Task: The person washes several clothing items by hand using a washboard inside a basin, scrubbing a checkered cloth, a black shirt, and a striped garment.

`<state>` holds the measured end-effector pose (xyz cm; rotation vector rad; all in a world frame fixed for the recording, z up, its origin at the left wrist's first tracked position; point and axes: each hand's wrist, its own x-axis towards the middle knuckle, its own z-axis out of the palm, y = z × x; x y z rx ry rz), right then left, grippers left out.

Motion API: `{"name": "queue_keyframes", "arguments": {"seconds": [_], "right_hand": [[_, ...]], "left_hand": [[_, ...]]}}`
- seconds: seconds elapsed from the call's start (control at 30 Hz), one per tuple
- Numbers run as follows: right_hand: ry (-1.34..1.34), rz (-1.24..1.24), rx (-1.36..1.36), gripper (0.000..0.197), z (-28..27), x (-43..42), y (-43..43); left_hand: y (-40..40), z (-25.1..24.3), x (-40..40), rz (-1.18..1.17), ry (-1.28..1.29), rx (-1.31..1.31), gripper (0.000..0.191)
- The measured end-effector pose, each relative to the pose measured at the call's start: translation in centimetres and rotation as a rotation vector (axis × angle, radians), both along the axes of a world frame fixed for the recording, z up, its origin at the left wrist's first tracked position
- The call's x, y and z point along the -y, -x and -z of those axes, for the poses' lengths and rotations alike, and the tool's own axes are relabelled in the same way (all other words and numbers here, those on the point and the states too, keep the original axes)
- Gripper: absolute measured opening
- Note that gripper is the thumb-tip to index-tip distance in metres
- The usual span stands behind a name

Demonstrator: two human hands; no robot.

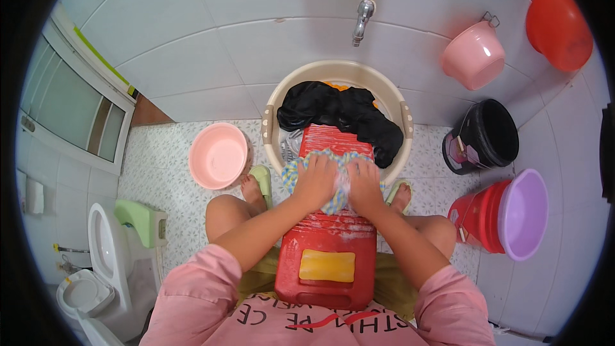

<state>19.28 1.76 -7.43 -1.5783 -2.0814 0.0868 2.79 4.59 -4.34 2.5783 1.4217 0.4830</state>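
Note:
A red plastic washboard (326, 228) slopes from my lap into a large beige basin (336, 68). Soap suds lie on its ridges, and a yellow bar of soap (327, 266) rests in its near end. My left hand (317, 180) and my right hand (363, 185) grip a blue, yellow and white checked cloth (331, 205) bunched on the ridges, with foam between them. Black wet-looking clothing (336, 108) lies over the basin and the board's far end. A bit of orange cloth (336, 86) shows behind it.
A pink basin (218, 156) stands on the floor at left, near a toilet (108, 250) and green stool (141, 223). At right are a black bucket (480, 137) and a red bucket (475, 216) with a purple basin (523, 215). A metal tap (363, 21) hangs above the beige basin.

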Motion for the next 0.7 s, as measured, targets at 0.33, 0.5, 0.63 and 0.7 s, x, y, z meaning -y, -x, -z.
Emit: {"name": "queue_keyframes", "arguments": {"seconds": [0.33,0.5,0.63,0.7], "right_hand": [[0.345,0.226,-0.008,0.055,-1.7,-4.8,0.6],[-0.019,-0.194,-0.072,0.050,-2.9,2.8,-0.3],[0.000,-0.192,0.000,0.047,-4.6,4.5,-0.2],[0.048,-0.125,-0.009,0.045,-3.4,3.1,0.1]], "left_hand": [[-0.9,-0.3,-3.3,-0.295,0.179,-0.070,0.057],[2.3,-4.1,3.7,0.109,0.249,0.136,0.064],[3.2,-4.8,5.9,0.261,-0.084,-0.015,0.068],[2.6,-3.2,4.5,0.208,-0.115,-0.029,0.071]]}}
